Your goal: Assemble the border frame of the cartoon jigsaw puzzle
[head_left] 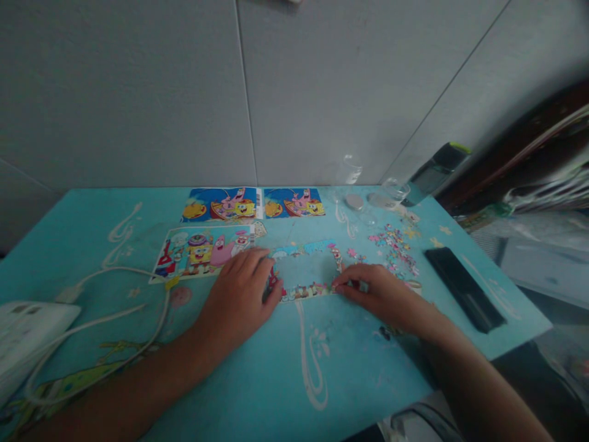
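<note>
A jigsaw puzzle border (306,291) lies on the turquoise table as a hollow rectangle, with the tabletop showing inside it. My left hand (243,285) rests over its left side, fingers curved and thumb apart, hiding part of that edge. At the lower right corner, my right hand (368,285) pinches thumb and fingertips together on a puzzle piece at the border. Loose puzzle pieces (398,248) are scattered in a pile beyond my right hand. A cartoon picture card (200,252) lies just past my left hand.
Two blue cartoon cards (223,204) lie against the wall. A clear jar (391,193), a round lid (354,201) and a dark bottle (435,172) are at the back right. A black case (464,288) lies right. A white power strip (32,334) with cables sits left.
</note>
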Demonstrator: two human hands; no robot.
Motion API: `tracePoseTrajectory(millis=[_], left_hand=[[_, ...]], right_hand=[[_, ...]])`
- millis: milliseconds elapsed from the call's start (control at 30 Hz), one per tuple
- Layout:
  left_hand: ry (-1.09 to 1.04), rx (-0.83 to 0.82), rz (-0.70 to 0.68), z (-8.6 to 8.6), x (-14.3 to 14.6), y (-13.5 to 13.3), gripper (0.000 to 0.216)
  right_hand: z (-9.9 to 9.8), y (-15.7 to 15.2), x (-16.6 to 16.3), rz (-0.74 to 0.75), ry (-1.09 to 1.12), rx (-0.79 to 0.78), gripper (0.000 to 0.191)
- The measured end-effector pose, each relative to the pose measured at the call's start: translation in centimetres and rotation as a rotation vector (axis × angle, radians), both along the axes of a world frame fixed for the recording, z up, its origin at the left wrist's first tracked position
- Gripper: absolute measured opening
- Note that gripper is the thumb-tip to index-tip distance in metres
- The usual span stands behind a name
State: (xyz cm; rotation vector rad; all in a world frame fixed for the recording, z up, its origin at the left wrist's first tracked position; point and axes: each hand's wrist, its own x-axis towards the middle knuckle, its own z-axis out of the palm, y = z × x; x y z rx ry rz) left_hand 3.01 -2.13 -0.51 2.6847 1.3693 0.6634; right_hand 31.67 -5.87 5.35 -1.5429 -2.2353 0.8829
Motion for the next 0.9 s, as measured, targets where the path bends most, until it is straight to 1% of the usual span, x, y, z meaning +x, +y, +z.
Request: tracePoseTrajectory(millis=[100,233,533,733,900], left_hand=[[-0.012,0.004,0.0,0.0,0.0,0.0,0.02],[-0.016,0.009,-0.003,0.1,0.1,0.0,0.019],[0.002,0.005,-0.002,0.1,0.1,-0.1,0.022],[-0.002,0.005,0.0,0.0,0.1,-0.1,0.021],[-0.004,0.011,0.003,0.0,0.1,-0.1,0.022]], right_hand=[[-0.6,0.4,0.2,-0.028,-0.02,0.008,0.016],[-1.1,0.5,-0.1,-0.049,-0.065,0.057,0.016],[-1.0,0.9,-0.6,-0.059,-0.138,0.127,0.008],[-0.9,0.8,-0.8,0.009,-0.149,0.172,0.01],[-0.8,0.5,-0.6,0.041,-0.211,0.199,0.013]])
